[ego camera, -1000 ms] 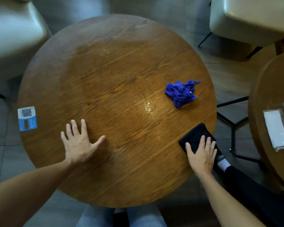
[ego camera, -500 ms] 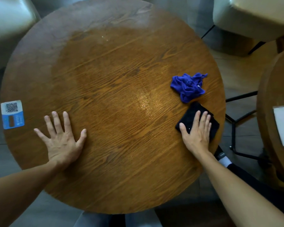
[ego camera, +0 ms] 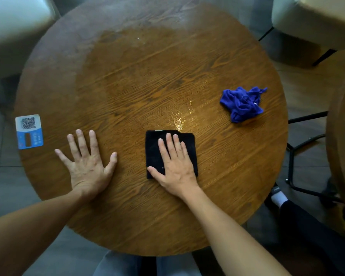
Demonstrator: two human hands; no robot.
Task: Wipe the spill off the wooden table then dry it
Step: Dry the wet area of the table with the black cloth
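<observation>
A round wooden table [ego camera: 127, 66] fills the view. A small shiny wet patch [ego camera: 179, 120] glistens near its middle. Just below that patch lies a folded black cloth [ego camera: 153, 150], and my right hand [ego camera: 175, 166] presses flat on it with fingers together. My left hand [ego camera: 88, 162] rests flat on the bare wood to the left, fingers spread, holding nothing. A crumpled blue cloth [ego camera: 242, 104] lies untouched toward the table's right edge.
A blue and white QR sticker [ego camera: 29, 131] sits at the table's left rim. Pale upholstered chairs stand at the top left [ego camera: 14, 26] and top right [ego camera: 315, 20]. A second wooden table [ego camera: 341, 136] and black metal legs [ego camera: 299, 148] are at the right.
My right hand has slid the black cloth from the table's right edge leftward to just below the wet patch. My left hand stays flat on the wood.
</observation>
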